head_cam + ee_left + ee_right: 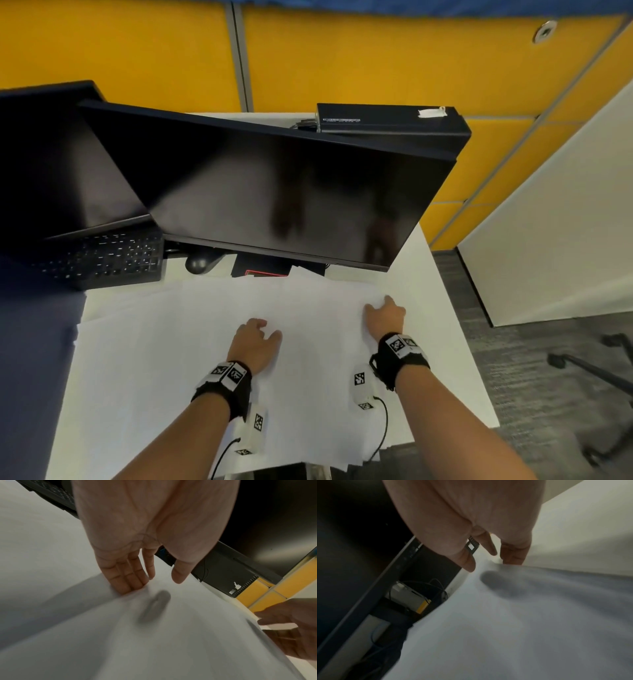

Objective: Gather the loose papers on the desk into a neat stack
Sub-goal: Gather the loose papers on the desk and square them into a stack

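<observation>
Several white papers (pixel 191 342) lie spread and overlapping across the near half of the white desk (pixel 430 281). My left hand (pixel 257 339) is in the middle of them. In the left wrist view its straight fingers (pixel 126 582) press on a sheet (pixel 154 642), with the thumb held apart. My right hand (pixel 385 315) is further right, at the spread's right side. In the right wrist view its fingertips (pixel 513 558) touch the edge of a sheet (pixel 522 615), which rises slightly there. Neither hand grips a sheet.
A dark monitor (pixel 274 192) hangs over the desk just beyond the papers, with a second one (pixel 51 164) to its left. A keyboard (pixel 106 257) and a mouse (pixel 198 262) sit below them. A black box (pixel 390 118) stands at the back. A chair base (pixel 599 370) is on the floor at right.
</observation>
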### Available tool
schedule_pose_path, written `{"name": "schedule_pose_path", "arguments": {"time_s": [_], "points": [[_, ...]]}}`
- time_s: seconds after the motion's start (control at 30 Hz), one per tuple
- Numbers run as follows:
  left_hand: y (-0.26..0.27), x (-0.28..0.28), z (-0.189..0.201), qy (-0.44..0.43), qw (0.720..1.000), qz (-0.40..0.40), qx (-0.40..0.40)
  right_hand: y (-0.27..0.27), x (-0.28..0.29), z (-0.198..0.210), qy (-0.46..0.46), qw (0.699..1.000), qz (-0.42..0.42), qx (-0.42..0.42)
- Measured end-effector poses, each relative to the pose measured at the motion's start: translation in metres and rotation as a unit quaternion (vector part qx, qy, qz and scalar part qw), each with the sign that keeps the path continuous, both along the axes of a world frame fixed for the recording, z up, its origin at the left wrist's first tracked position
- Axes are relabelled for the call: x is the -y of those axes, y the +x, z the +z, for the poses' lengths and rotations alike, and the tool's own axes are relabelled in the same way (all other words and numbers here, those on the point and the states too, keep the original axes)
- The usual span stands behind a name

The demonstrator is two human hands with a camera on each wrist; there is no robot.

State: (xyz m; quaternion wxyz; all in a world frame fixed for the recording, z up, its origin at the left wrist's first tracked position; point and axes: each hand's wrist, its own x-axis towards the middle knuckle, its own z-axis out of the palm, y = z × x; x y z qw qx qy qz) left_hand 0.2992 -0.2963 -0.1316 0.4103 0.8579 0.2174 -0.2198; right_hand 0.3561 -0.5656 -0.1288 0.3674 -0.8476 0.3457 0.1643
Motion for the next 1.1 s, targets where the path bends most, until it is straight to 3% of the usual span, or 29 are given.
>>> {"name": "schedule_pose_path", "arguments": {"time_s": [0.07, 0.2, 0.3, 0.4, 0.5, 0.57, 0.63, 0.73, 0.8, 0.9, 1.0, 1.1], "points": [[-0.001, -0.006, 0.003, 0.004, 1.000, -0.011, -0.002, -0.004, 0.011, 0.005, 0.007, 0.999, 0.015, 0.044], [-0.022, -0.013, 0.003, 0.048, 0.994, -0.072, -0.072, -0.052, 0.025, -0.010, -0.088, 0.987, 0.108, -0.078], [-0.038, 0.005, 0.000, 0.019, 0.991, -0.097, -0.089, -0.085, -0.002, -0.017, -0.058, 0.979, 0.181, -0.081], [-0.039, 0.015, 0.006, 0.014, 0.995, -0.078, -0.063, -0.082, -0.014, -0.010, -0.032, 0.986, 0.158, -0.034], [-0.040, 0.006, 0.011, 0.057, 0.993, -0.075, -0.069, -0.080, 0.000, 0.000, -0.083, 0.986, 0.146, -0.009], [-0.050, 0.005, 0.010, 0.067, 0.987, -0.100, -0.104, -0.093, 0.002, -0.004, -0.076, 0.974, 0.207, -0.060], [-0.063, 0.012, 0.007, 0.055, 0.983, -0.122, -0.128, -0.110, -0.006, -0.009, -0.061, 0.970, 0.202, -0.118], [-0.074, 0.015, 0.007, 0.062, 0.978, -0.142, -0.142, -0.119, -0.013, -0.011, -0.092, 0.959, 0.232, -0.133], [-0.067, -0.001, 0.010, 0.075, 0.980, -0.118, -0.140, -0.108, -0.006, -0.007, -0.097, 0.960, 0.220, -0.146], [-0.046, -0.046, 0.016, 0.112, 0.988, -0.010, -0.110, -0.076, 0.009, 0.001, -0.091, 0.978, 0.154, -0.106], [-0.028, -0.095, 0.018, 0.218, 0.964, 0.133, -0.072, -0.048, 0.021, 0.002, -0.062, 0.991, 0.098, -0.068], [-0.027, -0.122, 0.010, 0.234, 0.944, 0.203, -0.113, -0.037, 0.014, -0.001, -0.032, 0.997, 0.059, -0.044]]}}
